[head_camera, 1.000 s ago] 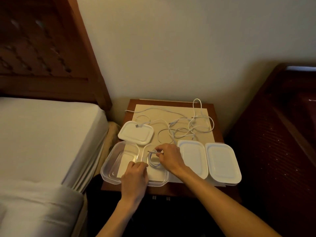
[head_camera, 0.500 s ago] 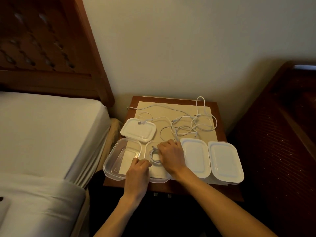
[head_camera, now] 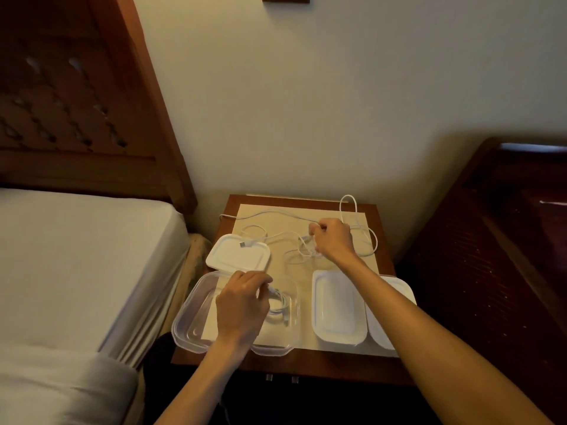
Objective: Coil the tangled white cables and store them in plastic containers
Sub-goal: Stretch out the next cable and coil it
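A small coiled white cable (head_camera: 278,305) lies inside the right one of two open clear plastic containers (head_camera: 290,329) at the nightstand's front left. My left hand (head_camera: 241,306) rests over that container, its fingertips pinching the coil's end. The other clear container (head_camera: 187,323) beside it holds no cable. Tangled white cables (head_camera: 366,240) sprawl over the beige mat at the back. My right hand (head_camera: 333,240) is stretched out there, fingers closed on a strand in the tangle. A loose white lid (head_camera: 237,254) lies behind the clear containers with a cable plug resting on it.
Two containers with white lids (head_camera: 337,308) (head_camera: 399,289) sit at the front right, partly under my right forearm. The small wooden nightstand (head_camera: 306,363) stands between a white bed (head_camera: 76,265) on the left and dark wooden furniture (head_camera: 491,256) on the right, with the wall close behind.
My right hand left the coil in the clear container and reached back to the tangled cables. My left hand shifted onto the coil.
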Demonstrator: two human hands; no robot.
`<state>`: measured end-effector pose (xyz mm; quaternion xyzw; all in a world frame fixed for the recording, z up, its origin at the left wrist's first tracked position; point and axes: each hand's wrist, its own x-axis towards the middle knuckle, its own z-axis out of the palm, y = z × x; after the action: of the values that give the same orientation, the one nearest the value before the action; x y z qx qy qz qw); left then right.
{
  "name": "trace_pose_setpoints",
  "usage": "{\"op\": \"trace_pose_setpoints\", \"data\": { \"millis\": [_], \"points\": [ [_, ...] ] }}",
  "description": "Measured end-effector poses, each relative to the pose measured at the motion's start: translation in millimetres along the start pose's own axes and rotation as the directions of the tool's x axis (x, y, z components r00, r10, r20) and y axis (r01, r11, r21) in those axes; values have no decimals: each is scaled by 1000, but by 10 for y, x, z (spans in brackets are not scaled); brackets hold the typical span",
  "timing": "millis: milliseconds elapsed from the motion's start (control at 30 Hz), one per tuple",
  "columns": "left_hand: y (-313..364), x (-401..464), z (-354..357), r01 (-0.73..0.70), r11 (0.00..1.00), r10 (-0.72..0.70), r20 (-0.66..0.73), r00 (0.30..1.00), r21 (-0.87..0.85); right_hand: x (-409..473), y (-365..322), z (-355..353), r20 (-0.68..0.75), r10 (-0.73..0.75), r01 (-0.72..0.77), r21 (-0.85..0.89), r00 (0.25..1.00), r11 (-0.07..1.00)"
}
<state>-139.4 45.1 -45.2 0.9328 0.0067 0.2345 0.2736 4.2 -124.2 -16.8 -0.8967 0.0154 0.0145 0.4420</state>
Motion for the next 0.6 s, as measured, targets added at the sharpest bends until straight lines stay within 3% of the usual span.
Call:
{"op": "trace_pose_setpoints", "data": {
  "millis": [100,300,333,400,500,600],
  "points": [
    [115,392,110,34,998,-31,60,998,-49,117,-160,-167,101,-6,5,11,995,1000],
    [120,1158,590,71,997,-59,274,960,-33,117,43,-276,346,130,-159,57,929,986],
    [117,1226,658,55,998,-48,313,949,-13,111,137,-283,323,116,-145,68,939,987],
    [101,1341,768,26,999,-31,355,934,20,154,353,-306,144,74,-82,52,987,995],
    [52,1463,937,-28,999,14,423,906,26,338,678,-407,-73,25,-28,-47,997,999],
    [14,1495,1081,-121,992,94,531,842,17,489,871,-493,-59,6,-17,-175,998,984]
  ]
}}
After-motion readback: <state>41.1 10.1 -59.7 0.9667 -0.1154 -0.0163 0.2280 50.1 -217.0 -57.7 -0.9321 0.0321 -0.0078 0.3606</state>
